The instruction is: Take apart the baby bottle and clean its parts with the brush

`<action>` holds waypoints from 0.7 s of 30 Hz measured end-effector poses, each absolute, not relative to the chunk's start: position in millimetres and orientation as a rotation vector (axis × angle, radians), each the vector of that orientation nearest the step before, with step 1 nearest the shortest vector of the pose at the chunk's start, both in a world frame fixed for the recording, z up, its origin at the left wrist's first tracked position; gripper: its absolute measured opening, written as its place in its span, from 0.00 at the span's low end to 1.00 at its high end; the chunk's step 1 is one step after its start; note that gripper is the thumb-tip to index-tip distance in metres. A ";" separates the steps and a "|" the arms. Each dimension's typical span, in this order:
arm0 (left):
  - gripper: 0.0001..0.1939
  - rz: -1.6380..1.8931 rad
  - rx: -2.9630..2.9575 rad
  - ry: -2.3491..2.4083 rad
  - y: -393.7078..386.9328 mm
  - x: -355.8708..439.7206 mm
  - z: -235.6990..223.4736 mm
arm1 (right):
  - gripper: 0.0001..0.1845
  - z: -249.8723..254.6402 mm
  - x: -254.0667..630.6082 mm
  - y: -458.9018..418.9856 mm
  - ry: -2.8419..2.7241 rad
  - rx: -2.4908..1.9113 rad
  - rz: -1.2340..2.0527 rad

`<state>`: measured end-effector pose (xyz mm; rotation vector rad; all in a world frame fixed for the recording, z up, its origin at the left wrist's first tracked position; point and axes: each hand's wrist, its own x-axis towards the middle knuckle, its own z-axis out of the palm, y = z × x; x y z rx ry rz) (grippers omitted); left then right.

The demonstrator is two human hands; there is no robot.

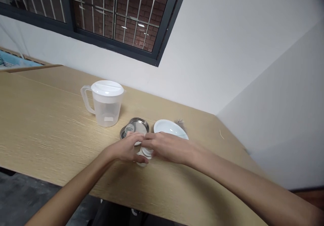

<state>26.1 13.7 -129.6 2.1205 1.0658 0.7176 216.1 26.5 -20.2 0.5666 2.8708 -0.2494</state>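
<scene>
My left hand (126,147) curls its thumb and fingers around a small clear container (141,164) near the table's front edge. At its top is a round white lid (147,152), pinched by my right hand (163,146). My fingers hide much of both, so I cannot tell whether the lid sits on the container or is apart from it. Just behind my hands lies a shiny metal kidney-shaped tray (139,124), with a small clear cup (129,128) in its left part. A white oval bowl (169,126) stands behind my right hand, partly covered by it.
A translucent pitcher (107,109) with a white lid stands at the back left, its handle pointing left. The wooden table (50,118) meets a white wall below a barred window. A thin pale strip (221,134) lies at the right.
</scene>
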 end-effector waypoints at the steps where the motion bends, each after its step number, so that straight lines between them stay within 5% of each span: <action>1: 0.24 0.740 2.129 1.060 11.0 26.6 -129.6 | 0.18 -20.2 217.0 27.1 2.880 0.529 -0.241; 7: 0.21 0.837 2.158 1.096 2.7 32.8 -138.5 | 0.14 -17.2 210.1 27.9 2.791 0.668 -0.131; 15: 0.19 1.020 2.063 1.164 -5.2 39.8 -153.9 | 0.30 -25.4 178.5 20.9 2.516 1.258 -0.044; 21: 0.26 0.995 1.952 1.257 -4.4 40.7 -159.6 | 0.36 -6.9 192.2 13.9 2.473 1.385 -0.058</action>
